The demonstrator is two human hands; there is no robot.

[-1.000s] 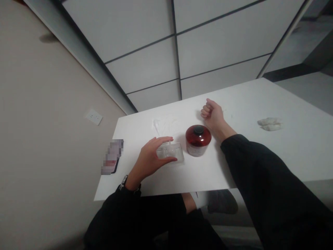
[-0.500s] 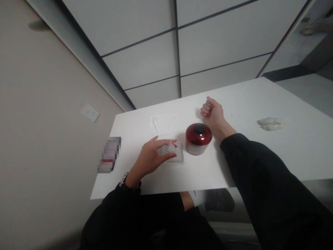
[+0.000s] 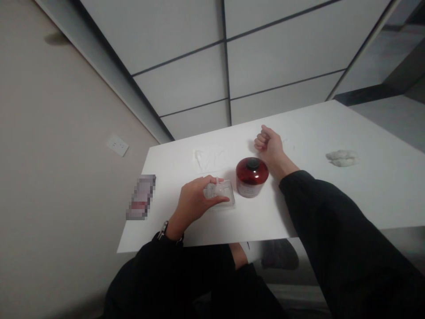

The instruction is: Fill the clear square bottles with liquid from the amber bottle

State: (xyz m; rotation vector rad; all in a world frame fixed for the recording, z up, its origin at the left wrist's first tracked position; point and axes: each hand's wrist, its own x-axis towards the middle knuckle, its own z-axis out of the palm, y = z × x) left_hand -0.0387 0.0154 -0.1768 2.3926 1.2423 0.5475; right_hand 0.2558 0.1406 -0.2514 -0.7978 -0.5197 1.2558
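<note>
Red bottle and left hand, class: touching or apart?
Apart: the head view shows the clear container's right edge and some white tabletop between the left hand and the red bottle.

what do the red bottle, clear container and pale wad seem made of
Red bottle: glossy plastic or glass, translucent with a bright highlight; its dark cap looks like plastic. Clear container: probably smooth, hard plastic, possibly glass, since the white tabletop seems to show through. Pale wad: matte paper or cloth, judging by its soft folds; I can't tell which.
</note>
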